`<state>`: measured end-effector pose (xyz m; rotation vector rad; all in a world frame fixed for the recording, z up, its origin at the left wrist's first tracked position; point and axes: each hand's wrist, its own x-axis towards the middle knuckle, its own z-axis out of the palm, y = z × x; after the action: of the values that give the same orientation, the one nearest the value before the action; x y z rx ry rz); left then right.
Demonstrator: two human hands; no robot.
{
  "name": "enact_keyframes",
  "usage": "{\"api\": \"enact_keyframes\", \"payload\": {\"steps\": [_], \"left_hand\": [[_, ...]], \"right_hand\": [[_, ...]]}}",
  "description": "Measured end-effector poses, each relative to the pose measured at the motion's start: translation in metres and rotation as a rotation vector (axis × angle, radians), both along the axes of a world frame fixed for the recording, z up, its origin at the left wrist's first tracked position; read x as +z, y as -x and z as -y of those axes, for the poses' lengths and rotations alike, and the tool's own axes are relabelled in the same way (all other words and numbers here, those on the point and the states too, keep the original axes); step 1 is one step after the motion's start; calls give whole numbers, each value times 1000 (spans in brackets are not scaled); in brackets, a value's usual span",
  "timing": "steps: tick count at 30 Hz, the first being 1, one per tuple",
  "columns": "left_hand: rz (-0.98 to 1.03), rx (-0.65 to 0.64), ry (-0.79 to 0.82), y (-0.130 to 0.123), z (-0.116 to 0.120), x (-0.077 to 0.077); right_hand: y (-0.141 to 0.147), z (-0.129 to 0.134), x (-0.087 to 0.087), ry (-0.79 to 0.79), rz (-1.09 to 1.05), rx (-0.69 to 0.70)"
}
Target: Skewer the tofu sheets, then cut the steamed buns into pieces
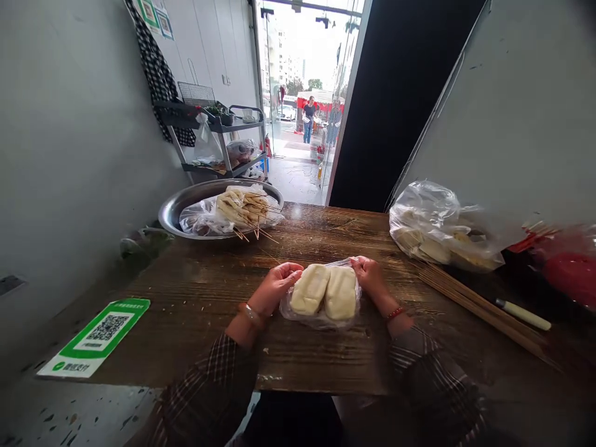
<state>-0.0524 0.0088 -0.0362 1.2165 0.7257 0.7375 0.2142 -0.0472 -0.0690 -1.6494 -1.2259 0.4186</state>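
While both your forearms reached in from the near edge, the clear plastic bag (321, 323) lay between your hands at the near middle of the wooden table (321, 369); whether its underside was touching the wood or held just above it, you could not tell from this view. Inside, the left pale block (310, 289) and the right pale block (341, 290) leaned together at their far ends. Your left hand (278, 284) was partly closed, thumb and fingers drawn together at the bag's far left corner; your right hand (369, 276) was nearly closed, pinching gathered film at the far right corner.

The blocks looked soft and dense, moderately heavy for the thin film, and likely to dent under hard fingertips. The plastic probably slid easily over them and could have stretched or torn if it bore their whole weight. For lifting, flat palms beneath both blocks seemed the safer hold; for handling the film alone, its loose far edge offered the best grip.

To the far left sat a metal basin (168, 218); to the right lay thin wooden skewers (479, 311).
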Motion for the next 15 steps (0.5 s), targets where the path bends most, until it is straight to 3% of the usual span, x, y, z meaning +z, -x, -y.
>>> {"api": "enact_keyframes", "payload": {"steps": [5,10,15], "left_hand": [[-63,-79,-34,1,-1,-1],[-109,-217,-170,-1,-1,-1],[-359,-123,-441,-2,-1,-1]], "right_hand": [[-25,13,3,-1,168,-82],[-45,23,1,-4,188,-143],[-62,31,-5,48,130,-38]]}}
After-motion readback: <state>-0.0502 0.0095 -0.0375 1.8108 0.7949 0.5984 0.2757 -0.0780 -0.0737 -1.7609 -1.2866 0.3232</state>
